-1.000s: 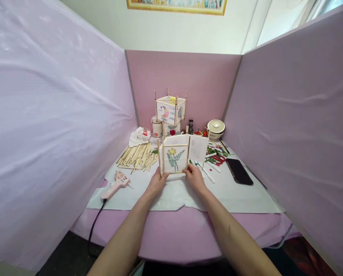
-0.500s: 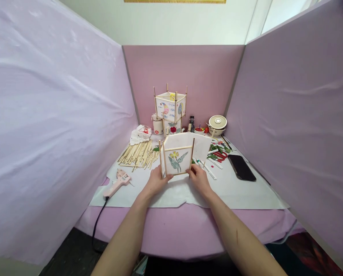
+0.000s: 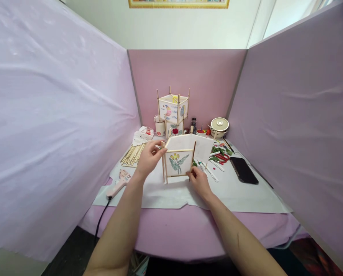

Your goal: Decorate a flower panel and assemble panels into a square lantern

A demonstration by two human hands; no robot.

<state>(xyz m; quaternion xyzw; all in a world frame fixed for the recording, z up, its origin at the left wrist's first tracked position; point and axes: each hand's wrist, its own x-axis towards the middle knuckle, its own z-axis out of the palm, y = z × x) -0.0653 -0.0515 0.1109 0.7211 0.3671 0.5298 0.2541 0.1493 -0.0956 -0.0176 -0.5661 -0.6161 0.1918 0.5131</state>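
A lantern frame (image 3: 178, 163) of wooden sticks and white panels stands upright in front of me; its front panel shows a yellow flower with green leaves. My left hand (image 3: 150, 157) grips the top of the left corner sticks between thumb and fingers. Low on the right front stick, my right hand (image 3: 198, 179) pinches the frame near its bottom corner. One panel spreads out to the right rear. Behind it stands a taller stick lantern (image 3: 174, 109) with drawings on its panels, its lower part partly hidden.
On the left lie wooden sticks (image 3: 131, 155), a crumpled white bag (image 3: 143, 135) and a pink glue gun (image 3: 118, 183) with a black cord. To the right are a black phone (image 3: 243, 170), red scissors (image 3: 223, 158), white pens (image 3: 210, 171) and a lidded pot (image 3: 219, 126).
My left hand has moved from the bottom left corner of the lantern frame up to the top of its left sticks. My right hand keeps its hold. The view has shifted slightly.
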